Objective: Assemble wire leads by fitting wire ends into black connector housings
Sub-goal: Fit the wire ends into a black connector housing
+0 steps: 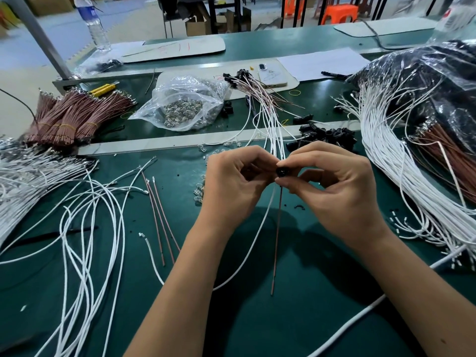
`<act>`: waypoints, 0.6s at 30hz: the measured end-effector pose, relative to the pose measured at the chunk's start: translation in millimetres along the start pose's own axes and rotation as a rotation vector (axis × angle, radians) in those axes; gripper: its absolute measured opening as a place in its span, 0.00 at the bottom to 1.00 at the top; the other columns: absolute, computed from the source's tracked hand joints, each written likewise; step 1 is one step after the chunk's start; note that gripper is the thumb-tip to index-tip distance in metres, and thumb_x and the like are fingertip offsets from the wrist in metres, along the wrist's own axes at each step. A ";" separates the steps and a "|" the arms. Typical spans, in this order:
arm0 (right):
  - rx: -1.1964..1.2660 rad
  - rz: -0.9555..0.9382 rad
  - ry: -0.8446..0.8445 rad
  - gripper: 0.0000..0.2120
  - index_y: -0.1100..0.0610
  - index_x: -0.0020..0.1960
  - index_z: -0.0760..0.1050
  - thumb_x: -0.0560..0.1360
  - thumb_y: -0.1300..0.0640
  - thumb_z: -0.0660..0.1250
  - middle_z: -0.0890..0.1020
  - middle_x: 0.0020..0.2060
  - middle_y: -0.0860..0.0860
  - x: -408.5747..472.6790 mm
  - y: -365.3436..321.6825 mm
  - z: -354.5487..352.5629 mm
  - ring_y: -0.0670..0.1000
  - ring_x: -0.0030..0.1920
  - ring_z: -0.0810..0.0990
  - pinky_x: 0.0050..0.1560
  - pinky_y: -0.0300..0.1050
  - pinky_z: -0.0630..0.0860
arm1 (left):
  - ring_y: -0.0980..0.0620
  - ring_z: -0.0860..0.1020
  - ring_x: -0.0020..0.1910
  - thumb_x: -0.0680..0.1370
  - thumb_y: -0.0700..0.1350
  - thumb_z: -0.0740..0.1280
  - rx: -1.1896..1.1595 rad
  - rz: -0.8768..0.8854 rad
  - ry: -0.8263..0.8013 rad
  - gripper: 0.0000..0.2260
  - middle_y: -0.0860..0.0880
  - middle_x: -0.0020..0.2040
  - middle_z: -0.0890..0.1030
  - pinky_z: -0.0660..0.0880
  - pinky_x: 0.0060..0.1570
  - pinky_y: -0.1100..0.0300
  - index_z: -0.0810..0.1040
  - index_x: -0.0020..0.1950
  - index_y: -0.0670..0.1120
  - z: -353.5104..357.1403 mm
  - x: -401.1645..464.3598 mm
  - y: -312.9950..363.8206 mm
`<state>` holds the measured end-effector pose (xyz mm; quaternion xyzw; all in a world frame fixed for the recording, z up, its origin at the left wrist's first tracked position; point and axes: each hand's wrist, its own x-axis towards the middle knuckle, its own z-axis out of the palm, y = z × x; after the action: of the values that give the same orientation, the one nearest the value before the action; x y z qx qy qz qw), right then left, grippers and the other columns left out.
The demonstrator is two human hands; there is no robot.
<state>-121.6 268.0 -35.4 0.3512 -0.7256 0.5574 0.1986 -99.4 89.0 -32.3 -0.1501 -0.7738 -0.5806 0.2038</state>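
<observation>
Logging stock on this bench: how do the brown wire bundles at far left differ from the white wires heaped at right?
The brown wire bundles are short, straight and bound with yellow rubber bands; the white wires are long, curved and, as far as can be seen, unbound. The brown wire bundles lie in the open on the mat; the white wires spill from under a clear plastic bag. Both carry metal terminals at their ends.

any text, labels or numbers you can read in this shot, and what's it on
None can be read.
water bottle: blue label, print too blurred.
white board: red handwritten marks, illegible.
paper sheet: looks blank.
phone: no legible marking.
</observation>
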 end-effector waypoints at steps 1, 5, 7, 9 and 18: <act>0.005 0.006 0.002 0.09 0.62 0.51 0.86 0.71 0.67 0.80 0.85 0.46 0.53 -0.3 0.4 0.5 0.53 0.45 0.86 0.43 0.49 0.83 | 0.51 0.86 0.39 0.72 0.28 0.74 0.010 0.000 0.010 0.07 0.47 0.39 0.86 0.82 0.42 0.54 0.85 0.45 0.39 0.5 0.0 0.1; 0.017 0.020 0.014 0.09 0.62 0.51 0.86 0.71 0.68 0.80 0.85 0.46 0.53 -1.1 1.5 2.1 0.53 0.44 0.86 0.42 0.50 0.83 | 0.59 0.82 0.34 0.72 0.29 0.75 0.054 0.008 0.016 0.11 0.55 0.35 0.83 0.77 0.37 0.63 0.84 0.42 0.45 4.2 -0.1 0.9; 0.002 0.012 0.018 0.10 0.61 0.51 0.86 0.71 0.68 0.80 0.85 0.46 0.52 -1.2 2.1 1.5 0.52 0.45 0.86 0.43 0.47 0.83 | 0.61 0.80 0.32 0.72 0.29 0.75 0.085 0.017 0.018 0.12 0.57 0.33 0.82 0.76 0.35 0.62 0.83 0.41 0.46 6.5 -0.1 0.5; -0.003 0.010 0.019 0.10 0.61 0.51 0.86 0.71 0.68 0.80 0.85 0.47 0.52 -1.4 3.1 0.7 0.52 0.46 0.86 0.44 0.45 0.83 | 0.58 0.81 0.32 0.72 0.29 0.75 0.111 0.020 0.025 0.10 0.55 0.34 0.82 0.78 0.35 0.59 0.83 0.41 0.44 8.5 -0.2 -0.2; 0.057 0.046 0.029 0.11 0.60 0.52 0.86 0.72 0.69 0.79 0.84 0.46 0.53 -2.1 6.9 3.0 0.54 0.45 0.85 0.43 0.44 0.82 | 0.51 0.82 0.33 0.71 0.31 0.76 0.139 0.025 0.087 0.07 0.50 0.34 0.83 0.79 0.34 0.52 0.82 0.39 0.40 10.6 -1.6 -1.3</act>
<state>-124.9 266.6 -42.4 0.3318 -0.7144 0.5872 0.1863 -100.2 98.8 -36.8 -0.1198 -0.8007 -0.5289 0.2546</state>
